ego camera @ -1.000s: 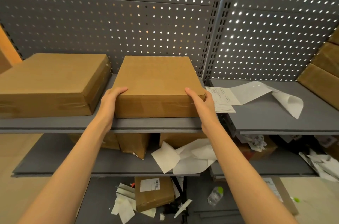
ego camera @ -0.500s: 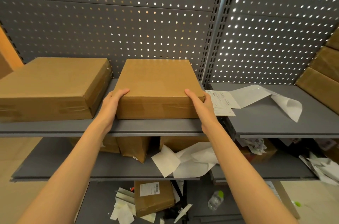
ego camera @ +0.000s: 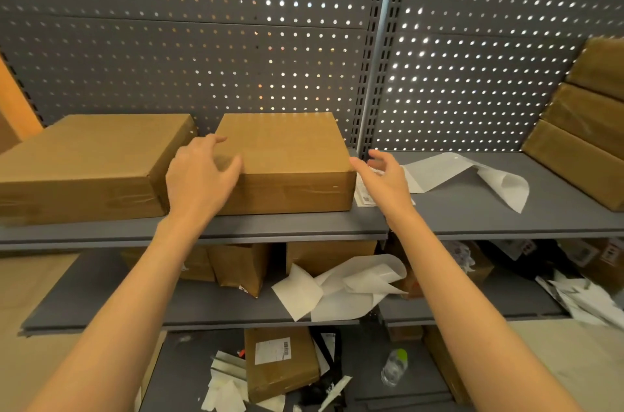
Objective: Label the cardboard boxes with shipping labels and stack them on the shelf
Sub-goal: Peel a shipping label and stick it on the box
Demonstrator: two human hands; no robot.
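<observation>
On the upper shelf (ego camera: 304, 229), at its left end, lies a flat cardboard box (ego camera: 84, 165) with a plain top; no writing can be read on it. Just beside it, near the front edge of the same shelf, stands a second cardboard box (ego camera: 290, 158), also with no label on the faces that show.

The left arm reaches forward and up from the lower left. The left hand (ego camera: 199, 178) is in front of the near left corner of the second box, its fingers spread and relaxed, gripping nothing; whether it touches the box I cannot tell.

The right arm reaches up from the lower right. The right hand (ego camera: 385, 178) is open, fingers loosely bent, just beside the near right corner of that box and apart from it. Behind it a printed shipping label (ego camera: 366, 195) lies on the shelf; its text is too small to read. More to the right lies a curled white backing sheet (ego camera: 472, 175).

On the bottom shelf a labelled box (ego camera: 280, 364) carries a white sticker with a barcode, not readable.
</observation>
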